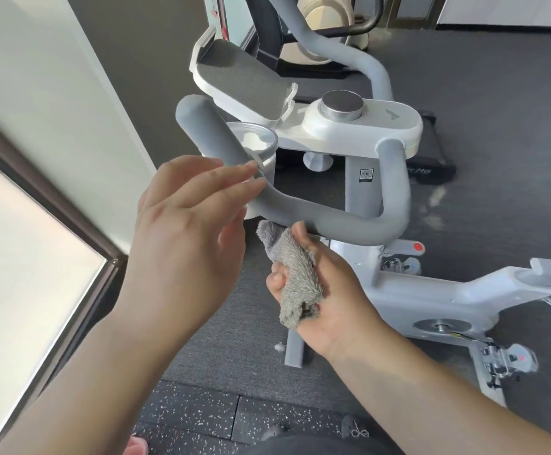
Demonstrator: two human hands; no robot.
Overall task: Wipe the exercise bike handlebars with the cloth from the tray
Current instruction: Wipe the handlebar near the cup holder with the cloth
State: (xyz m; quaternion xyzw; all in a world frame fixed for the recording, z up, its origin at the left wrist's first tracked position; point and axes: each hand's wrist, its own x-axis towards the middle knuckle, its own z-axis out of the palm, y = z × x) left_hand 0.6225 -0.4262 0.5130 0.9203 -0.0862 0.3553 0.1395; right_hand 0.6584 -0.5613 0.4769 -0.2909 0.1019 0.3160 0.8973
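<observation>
The grey padded handlebars (343, 221) of a white exercise bike (431, 290) loop across the middle of the head view. My right hand (329, 293) is closed around a bunched grey fluffy cloth (295, 274), just below the near bar; the cloth's top end almost touches the bar's underside. My left hand (188, 224) hovers open, fingers spread, over the left arm of the handlebars, its fingertips close to the bar. A grey-matted tablet tray (234, 83) sits above the bars.
A round metal knob (342, 105) tops the white console. A cup holder (251, 139) sits left of the stem. A wall and window frame (54, 198) stand close on the left. Another machine (326, 31) stands behind on dark floor.
</observation>
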